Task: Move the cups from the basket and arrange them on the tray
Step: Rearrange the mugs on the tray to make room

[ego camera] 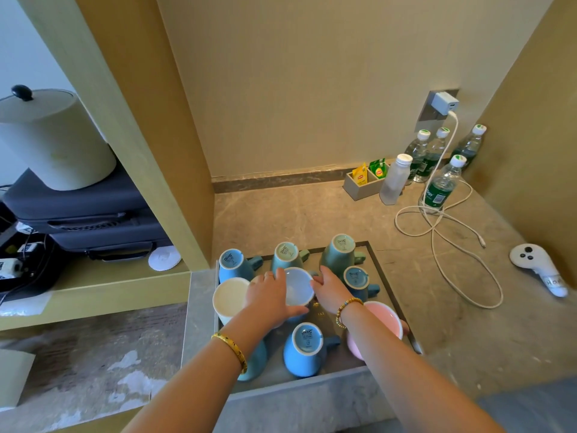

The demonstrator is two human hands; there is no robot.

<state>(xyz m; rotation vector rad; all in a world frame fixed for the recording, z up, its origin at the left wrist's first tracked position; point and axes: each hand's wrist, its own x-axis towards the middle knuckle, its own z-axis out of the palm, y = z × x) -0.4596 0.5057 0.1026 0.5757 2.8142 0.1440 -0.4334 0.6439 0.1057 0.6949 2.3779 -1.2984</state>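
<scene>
A dark tray [382, 270] lies on the stone counter and holds several cups. Three blue and green cups [285, 253] stand upside down along its far side, and another blue one [306, 348] is upside down at the front. A white cup [229, 296] and a pink cup [385, 320] stand open side up. In the middle is an upright blue cup [298, 285]. My left hand [268, 296] grips its left side and rim. My right hand [329, 289] touches its right side with fingers nearly straight. No basket is in view.
Several water bottles [441, 185], a white bottle [395, 179] and a tea-bag holder [363, 182] stand at the back right. A white charger cable [437, 226] loops across the counter. A white controller [538, 268] lies far right. A shelf with bags is on the left.
</scene>
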